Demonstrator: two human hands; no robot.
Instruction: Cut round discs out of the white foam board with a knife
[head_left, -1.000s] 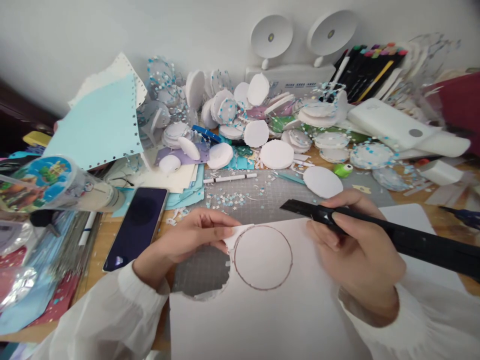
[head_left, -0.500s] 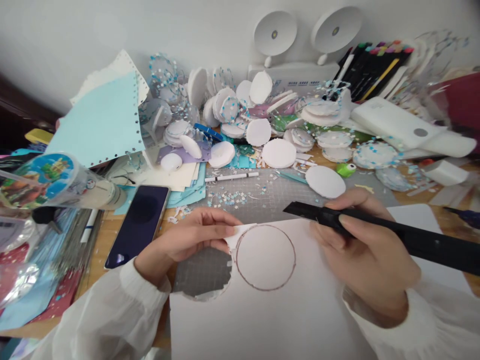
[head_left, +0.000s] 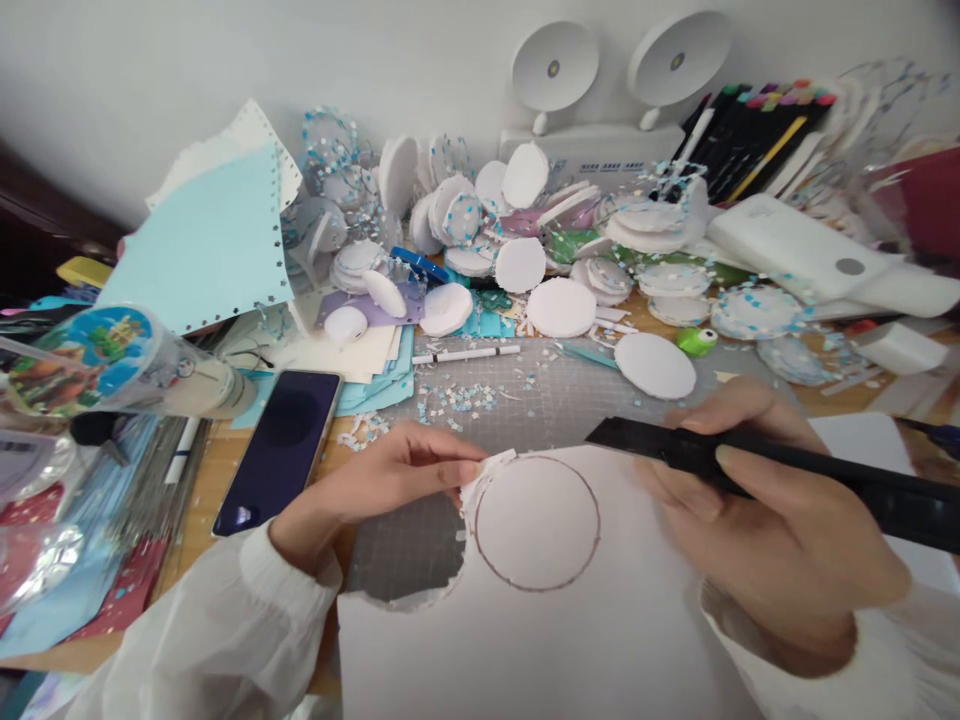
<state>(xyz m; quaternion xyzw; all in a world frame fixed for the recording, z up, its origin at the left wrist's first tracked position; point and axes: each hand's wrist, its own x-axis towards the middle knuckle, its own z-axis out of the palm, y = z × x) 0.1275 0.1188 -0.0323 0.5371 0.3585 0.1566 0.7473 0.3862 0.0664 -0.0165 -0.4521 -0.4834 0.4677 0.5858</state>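
Observation:
A white foam board (head_left: 540,640) with a drawn circle and a rounded cut-out at its left lies over the grey cutting mat (head_left: 405,550). My left hand (head_left: 405,475) pinches the board's torn upper-left edge, beside the circle. In my right hand (head_left: 772,510) is a black utility knife (head_left: 660,445), its dark blade pointing left just above the board's top edge, right of the circle. The right fingers are wrapped round the knife and its lower fingers are near the board.
Behind lie many white discs (head_left: 561,307), paper scraps (head_left: 465,398) and a white pen (head_left: 466,354). At the left are a phone (head_left: 277,450) and a plastic cup (head_left: 135,360). A two-headed lamp (head_left: 555,68) stands at the back.
My right hand and the knife have moved right and slightly down. My left fingers have closed up a little, and the strip at the board's edge now looks bent over.

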